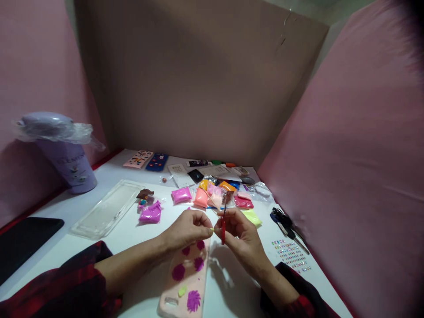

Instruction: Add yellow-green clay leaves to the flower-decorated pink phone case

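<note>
My left hand pinches a tiny yellow piece between thumb and forefinger. Close against it, my right hand has its fingertips together at the same piece, and small red-handled scissors hang on its fingers with the blades pointing up. Under my hands lies a pale pink phone case with purple flower shapes and a small yellow-green piece on it. Part of the case is hidden by my left hand.
Colourful clay packets lie beyond my hands, a clear tray and purple clay bag to the left. A purple tumbler stands far left. Gem stickers and black-handled tools are at the right.
</note>
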`<state>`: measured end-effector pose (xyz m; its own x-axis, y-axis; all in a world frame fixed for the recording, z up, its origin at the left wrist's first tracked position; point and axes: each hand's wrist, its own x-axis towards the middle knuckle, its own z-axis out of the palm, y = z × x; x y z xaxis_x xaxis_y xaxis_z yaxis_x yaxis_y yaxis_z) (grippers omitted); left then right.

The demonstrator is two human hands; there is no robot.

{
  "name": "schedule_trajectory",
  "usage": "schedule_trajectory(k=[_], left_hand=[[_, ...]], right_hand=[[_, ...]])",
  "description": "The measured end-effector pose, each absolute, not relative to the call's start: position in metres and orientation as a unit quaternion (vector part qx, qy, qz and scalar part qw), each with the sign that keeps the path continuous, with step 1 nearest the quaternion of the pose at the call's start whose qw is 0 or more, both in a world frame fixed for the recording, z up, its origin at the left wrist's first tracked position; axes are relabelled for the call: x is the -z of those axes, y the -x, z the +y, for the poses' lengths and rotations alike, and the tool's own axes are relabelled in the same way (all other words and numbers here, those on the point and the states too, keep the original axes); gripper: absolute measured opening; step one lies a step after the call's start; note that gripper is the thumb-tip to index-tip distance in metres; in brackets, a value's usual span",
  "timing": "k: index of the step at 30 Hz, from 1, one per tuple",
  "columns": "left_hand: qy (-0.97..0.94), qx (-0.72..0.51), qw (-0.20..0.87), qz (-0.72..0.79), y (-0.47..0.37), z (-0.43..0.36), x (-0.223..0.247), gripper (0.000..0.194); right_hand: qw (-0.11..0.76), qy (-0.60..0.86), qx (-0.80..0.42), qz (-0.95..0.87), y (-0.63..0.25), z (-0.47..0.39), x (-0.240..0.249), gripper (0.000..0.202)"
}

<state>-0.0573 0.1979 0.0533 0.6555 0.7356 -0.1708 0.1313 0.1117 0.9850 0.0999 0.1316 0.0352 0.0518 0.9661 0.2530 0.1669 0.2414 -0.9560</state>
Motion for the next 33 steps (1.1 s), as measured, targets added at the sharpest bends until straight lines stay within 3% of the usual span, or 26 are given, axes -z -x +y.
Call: schedule_trajectory(k=[33], left_hand=[[-0.680, -0.259, 0.606, 0.320, 0.0564, 0.1989, -0.0441, 0.014]], right_hand=[[0.567, 0.481, -0.388, -0.544, -0.0971, 0.1326, -0.0270, 0.021]])
